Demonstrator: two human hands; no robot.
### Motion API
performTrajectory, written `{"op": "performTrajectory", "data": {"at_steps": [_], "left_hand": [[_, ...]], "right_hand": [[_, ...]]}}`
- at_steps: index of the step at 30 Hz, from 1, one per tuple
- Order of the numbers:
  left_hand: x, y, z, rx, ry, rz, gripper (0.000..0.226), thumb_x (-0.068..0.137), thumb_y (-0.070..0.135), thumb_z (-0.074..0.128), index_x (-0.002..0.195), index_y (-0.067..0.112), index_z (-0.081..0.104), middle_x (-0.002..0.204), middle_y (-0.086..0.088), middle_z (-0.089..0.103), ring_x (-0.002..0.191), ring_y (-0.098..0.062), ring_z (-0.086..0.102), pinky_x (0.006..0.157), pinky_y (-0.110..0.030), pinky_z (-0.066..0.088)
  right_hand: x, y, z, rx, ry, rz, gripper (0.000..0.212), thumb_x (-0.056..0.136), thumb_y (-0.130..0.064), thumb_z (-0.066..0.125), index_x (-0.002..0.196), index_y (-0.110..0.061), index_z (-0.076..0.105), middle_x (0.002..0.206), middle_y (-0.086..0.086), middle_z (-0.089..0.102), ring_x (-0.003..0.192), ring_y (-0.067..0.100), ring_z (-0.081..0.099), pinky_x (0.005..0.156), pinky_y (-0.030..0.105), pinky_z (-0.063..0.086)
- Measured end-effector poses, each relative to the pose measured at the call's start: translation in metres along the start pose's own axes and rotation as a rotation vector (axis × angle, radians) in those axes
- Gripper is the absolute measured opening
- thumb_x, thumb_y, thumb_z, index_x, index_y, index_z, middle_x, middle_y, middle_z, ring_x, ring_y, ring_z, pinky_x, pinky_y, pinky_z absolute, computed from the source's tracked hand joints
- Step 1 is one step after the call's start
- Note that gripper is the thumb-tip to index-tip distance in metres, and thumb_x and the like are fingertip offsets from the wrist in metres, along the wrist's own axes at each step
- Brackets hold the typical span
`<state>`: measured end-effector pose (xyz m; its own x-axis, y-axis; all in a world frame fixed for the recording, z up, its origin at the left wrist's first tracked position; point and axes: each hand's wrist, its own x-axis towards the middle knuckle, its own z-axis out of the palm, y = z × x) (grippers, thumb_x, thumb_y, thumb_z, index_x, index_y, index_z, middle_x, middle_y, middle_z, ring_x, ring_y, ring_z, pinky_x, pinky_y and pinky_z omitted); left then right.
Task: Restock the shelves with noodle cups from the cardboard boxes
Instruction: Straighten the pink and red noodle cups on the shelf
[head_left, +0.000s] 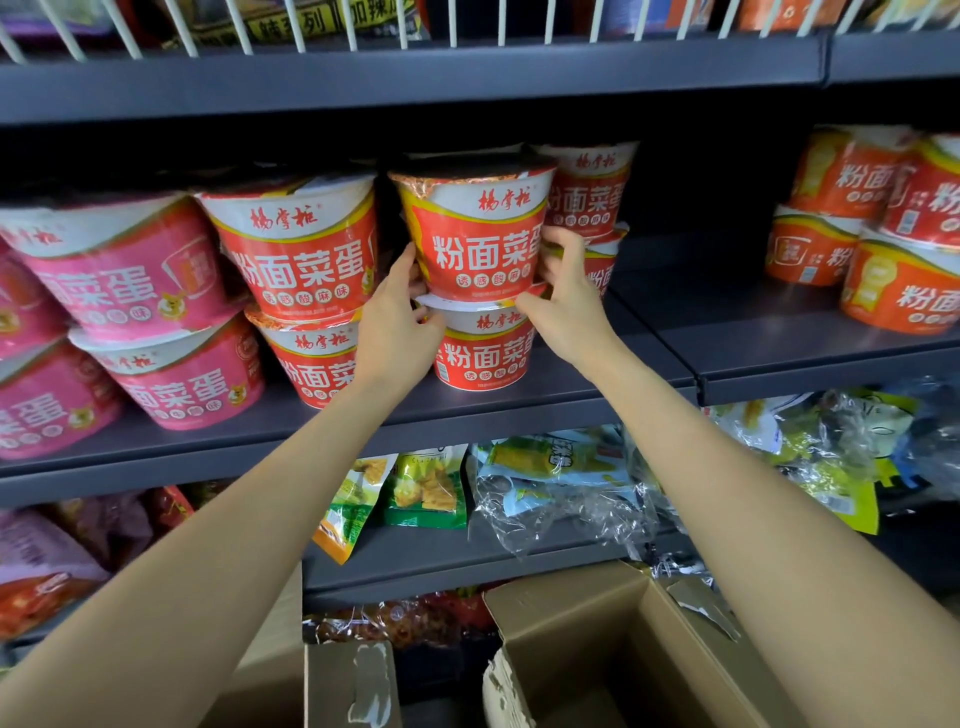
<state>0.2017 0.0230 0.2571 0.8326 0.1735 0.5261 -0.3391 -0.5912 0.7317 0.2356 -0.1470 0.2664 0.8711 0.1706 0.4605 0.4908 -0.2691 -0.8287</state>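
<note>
1. On the middle shelf (519, 410), the person is seating a red cup (475, 228) on top of a lower cup (485, 348), forming a two-high stack.
2. Left hand (397, 322) is touching the stack at the seam between the two cups, with its fingers curled against the left side. Whether it is gripping or only steadying cannot be told.
3. Right hand (563, 296) is cupping the top cup's lower right side, with its fingers wrapped round toward the back.
4. The top cup is sitting upright and roughly centred on the lower cup's lid. More red cups are standing just beside it on the left (298, 244) and behind it on the right (589, 182).
5. Pink cups (114, 260) are filling the shelf's left end, also stacked two high.
6. A box (597, 623) is standing open below the arms. Its contents are not showing.
7. Step in hand, as a judgement: placing and aligning one cup; the restock is partly done, as bare shelf is showing to the right of the stack.
8. Next move, as a judgement: check that the cup is sitting flat, then let go with both hands without nudging the stack, and reach down to the box for another cup.
</note>
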Motion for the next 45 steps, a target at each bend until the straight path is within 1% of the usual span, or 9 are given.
{"op": "performTrajectory", "data": {"at_steps": [7,10,14,20,27,30,36,40,45], "left_hand": [[-0.007,-0.011,0.003,0.019,-0.017,0.017,0.074,0.089,0.023,0.061,0.150,0.019,0.019,0.148,0.000,0.038,0.136,-0.015,0.037,0.109,-0.040,0.038],[-0.021,-0.004,0.004,0.104,0.103,0.111,0.060,0.088,0.017,0.063,0.141,0.012,0.035,0.139,-0.005,0.044,0.128,-0.016,0.043,0.103,-0.032,0.041],[-0.026,0.003,0.002,0.444,0.126,0.449,0.025,0.088,0.014,0.064,0.112,0.009,0.059,0.111,-0.007,0.059,0.104,-0.023,0.053,0.084,-0.030,0.044],[-0.003,0.002,0.001,0.616,0.065,0.598,0.015,0.082,0.024,0.072,0.091,0.011,0.071,0.086,-0.005,0.068,0.079,-0.026,0.061,0.063,-0.025,0.039],[0.001,0.004,-0.002,0.642,0.050,0.622,0.010,0.078,0.019,0.075,0.082,0.011,0.071,0.082,-0.005,0.068,0.073,-0.024,0.062,0.056,-0.028,0.045],[0.000,0.003,-0.002,0.643,0.051,0.616,0.010,0.079,0.020,0.074,0.082,0.011,0.071,0.081,-0.003,0.068,0.072,-0.023,0.061,0.057,-0.026,0.043],[0.000,0.003,-0.002,0.637,0.065,0.630,0.011,0.082,0.022,0.073,0.083,0.011,0.070,0.082,-0.003,0.067,0.072,-0.022,0.060,0.056,-0.028,0.044],[-0.002,0.002,-0.001,0.629,0.076,0.618,0.010,0.082,0.021,0.073,0.083,0.012,0.070,0.084,-0.003,0.068,0.074,-0.024,0.060,0.057,-0.029,0.044],[-0.003,0.003,-0.001,0.623,0.086,0.595,0.009,0.080,0.020,0.074,0.083,0.012,0.070,0.084,-0.003,0.068,0.074,-0.025,0.059,0.056,-0.027,0.041]], "right_hand": [[-0.014,0.005,0.008,0.008,-0.050,-0.054,0.062,0.088,-0.006,0.060,0.139,-0.016,0.026,0.139,0.001,0.046,0.122,0.004,0.045,0.100,0.026,0.041],[-0.019,0.009,-0.003,-0.004,-0.002,-0.089,0.060,0.088,-0.002,0.058,0.140,-0.017,0.031,0.137,-0.008,0.043,0.117,-0.008,0.040,0.097,0.013,0.037],[-0.022,0.035,-0.031,-0.286,0.171,-0.175,0.049,0.086,-0.002,0.055,0.132,-0.016,0.046,0.132,-0.001,0.053,0.122,0.013,0.046,0.100,0.026,0.039],[0.023,0.080,-0.049,-0.763,0.301,-0.276,0.030,0.084,-0.010,0.062,0.114,-0.010,0.063,0.109,0.009,0.065,0.103,0.031,0.056,0.081,0.044,0.049],[0.094,0.110,-0.035,-0.957,0.288,-0.043,0.044,0.091,-0.011,0.056,0.134,-0.012,0.048,0.139,0.017,0.045,0.131,0.037,0.038,0.109,0.052,0.030],[0.098,0.111,-0.042,-0.948,0.341,-0.087,0.037,0.091,-0.008,0.052,0.127,-0.005,0.053,0.133,0.019,0.051,0.125,0.036,0.045,0.102,0.048,0.034],[0.086,0.090,-0.050,-1.159,0.264,-0.425,0.019,0.068,-0.010,0.076,0.086,-0.006,0.070,0.086,0.010,0.069,0.084,0.032,0.064,0.070,0.045,0.050],[0.048,0.065,-0.053,-0.997,0.358,-0.629,0.010,0.081,-0.022,0.067,0.089,-0.016,0.071,0.090,0.000,0.069,0.088,0.025,0.062,0.079,0.038,0.043],[0.036,0.075,-0.082,-0.974,0.269,-0.388,0.024,0.087,-0.020,0.062,0.108,-0.007,0.065,0.114,0.010,0.062,0.101,0.031,0.059,0.088,0.041,0.042]]}}
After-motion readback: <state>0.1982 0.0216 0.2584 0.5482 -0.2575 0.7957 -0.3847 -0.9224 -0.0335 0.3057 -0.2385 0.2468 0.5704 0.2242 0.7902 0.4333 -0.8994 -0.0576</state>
